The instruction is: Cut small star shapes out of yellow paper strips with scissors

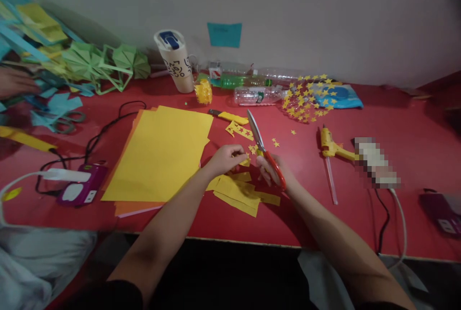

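My right hand [267,170] is wrapped round red-handled scissors [275,170], their blades pointing up and away from me. Facing it, my left hand [227,159] pinches a small piece of yellow paper [245,161]; its exact shape is hard to make out. Beneath both hands lie several yellow paper strips [236,192]. Small yellow paper stars [253,149] are scattered just beyond my fingers. Close to them rest a strip with star-shaped holes [243,130] and a yellow utility knife [230,117].
Left of my hands is a stack of yellow sheets [162,151]. Plastic bottles [257,95], one covered with stars, and a tumbler [175,63] line the wall. At right are a glue gun [333,144] and a blurred-out object [376,161]. Another person's hand [16,82] is far left.
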A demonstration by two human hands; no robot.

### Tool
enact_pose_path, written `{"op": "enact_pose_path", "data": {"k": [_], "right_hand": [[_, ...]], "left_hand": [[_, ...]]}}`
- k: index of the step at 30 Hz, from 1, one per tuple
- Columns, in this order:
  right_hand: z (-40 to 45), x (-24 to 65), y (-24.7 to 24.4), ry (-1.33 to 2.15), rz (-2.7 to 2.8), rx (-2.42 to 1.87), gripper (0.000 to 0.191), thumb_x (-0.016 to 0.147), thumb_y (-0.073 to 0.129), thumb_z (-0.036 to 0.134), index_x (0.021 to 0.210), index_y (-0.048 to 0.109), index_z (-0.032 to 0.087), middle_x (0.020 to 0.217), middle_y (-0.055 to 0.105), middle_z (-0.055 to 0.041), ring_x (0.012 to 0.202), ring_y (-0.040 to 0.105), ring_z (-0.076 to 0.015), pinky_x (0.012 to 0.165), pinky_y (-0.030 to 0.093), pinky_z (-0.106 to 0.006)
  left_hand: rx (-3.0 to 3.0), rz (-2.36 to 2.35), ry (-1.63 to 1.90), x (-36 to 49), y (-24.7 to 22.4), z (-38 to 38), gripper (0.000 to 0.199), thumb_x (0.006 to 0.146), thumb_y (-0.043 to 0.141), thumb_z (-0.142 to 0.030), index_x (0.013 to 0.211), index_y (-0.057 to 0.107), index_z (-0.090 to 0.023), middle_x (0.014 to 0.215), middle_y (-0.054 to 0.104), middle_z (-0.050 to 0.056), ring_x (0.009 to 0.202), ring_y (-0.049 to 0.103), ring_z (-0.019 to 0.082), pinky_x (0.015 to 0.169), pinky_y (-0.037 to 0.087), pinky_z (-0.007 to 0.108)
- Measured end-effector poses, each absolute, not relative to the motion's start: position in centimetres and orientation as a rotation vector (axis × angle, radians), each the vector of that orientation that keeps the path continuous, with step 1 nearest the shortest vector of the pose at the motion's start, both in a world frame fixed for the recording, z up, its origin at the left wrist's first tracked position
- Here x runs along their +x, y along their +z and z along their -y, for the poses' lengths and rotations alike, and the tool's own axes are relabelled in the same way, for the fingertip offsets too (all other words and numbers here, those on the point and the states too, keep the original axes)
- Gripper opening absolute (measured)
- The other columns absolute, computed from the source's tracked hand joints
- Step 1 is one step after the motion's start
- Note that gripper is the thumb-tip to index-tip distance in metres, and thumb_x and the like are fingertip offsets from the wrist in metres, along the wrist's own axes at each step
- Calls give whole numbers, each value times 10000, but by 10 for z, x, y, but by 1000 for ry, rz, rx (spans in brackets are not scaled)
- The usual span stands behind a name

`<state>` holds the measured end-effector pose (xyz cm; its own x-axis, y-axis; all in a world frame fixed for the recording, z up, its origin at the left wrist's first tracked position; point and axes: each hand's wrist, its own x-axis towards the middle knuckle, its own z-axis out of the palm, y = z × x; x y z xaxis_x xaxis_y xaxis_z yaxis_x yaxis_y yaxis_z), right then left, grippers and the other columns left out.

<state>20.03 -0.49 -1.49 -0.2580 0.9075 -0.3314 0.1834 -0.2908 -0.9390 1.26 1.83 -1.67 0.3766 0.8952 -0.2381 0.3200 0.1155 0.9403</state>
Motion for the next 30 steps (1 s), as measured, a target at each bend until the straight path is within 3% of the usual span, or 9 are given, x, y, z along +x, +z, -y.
{"op": "enact_pose_path", "data": {"k": [8, 13, 15, 17, 19, 22, 30], "right_hand": [[8, 198, -12, 1627, 1381, -1457, 380, 689, 699, 556, 702, 493, 238, 339, 427, 126, 275, 360, -77, 386, 385, -238], [9, 200, -13, 1552, 1286, -1407, 258, 701, 651, 439, 731, 481, 246, 336, 391, 133, 282, 380, -91, 406, 413, -251], [8, 201, -14, 1531, 1226, -1347, 238, 704, 646, 409, 769, 480, 251, 342, 391, 140, 279, 366, -93, 438, 457, -269], [7, 201, -14, 1517, 1187, -1295, 252, 710, 659, 405, 757, 458, 261, 345, 391, 138, 284, 357, -94, 477, 497, -286], [6, 200, -12, 1503, 1181, -1258, 302, 720, 667, 421, 679, 408, 270, 337, 372, 125, 294, 355, -95, 503, 519, -301], [6, 198, -9, 1486, 1190, -1220, 413, 740, 653, 457, 573, 322, 277, 330, 340, 99, 300, 345, -94, 507, 522, -313], [9, 194, -15, 1490, 1241, -1282, 358, 756, 651, 532, 727, 410, 270, 351, 347, 125, 295, 341, -103, 472, 476, -300]], "left_hand": [[1432, -989, 700, 20, -13, -11, 209, 791, 617, -364, 691, 564, -188, 665, 520, -22, 620, 474, 109, 599, 378, 256], [1368, -1083, 909, 17, -12, -13, 196, 784, 669, -327, 937, 628, -212, 932, 655, 26, 582, 475, 80, 556, 408, 247], [1305, -1142, 1073, 12, -9, -15, 171, 772, 677, -316, 892, 616, -211, 867, 644, 11, 540, 448, 67, 511, 383, 229], [1276, -1138, 1171, 6, -6, -17, 175, 753, 676, -338, 727, 574, -198, 671, 568, -22, 519, 445, 70, 486, 357, 214], [1327, -982, 841, 2, -1, -18, 262, 791, 634, -430, 684, 615, -192, 521, 514, -39, 426, 399, 67, 427, 301, 217], [1335, -799, 445, 4, 3, -15, 337, 806, 627, -493, 735, 687, -169, 533, 576, -17, 400, 415, 57, 419, 307, 218], [1195, -921, 595, 12, -2, -13, 319, 734, 720, -467, 647, 610, -180, 545, 593, -17, 402, 440, 51, 427, 346, 219]]}}
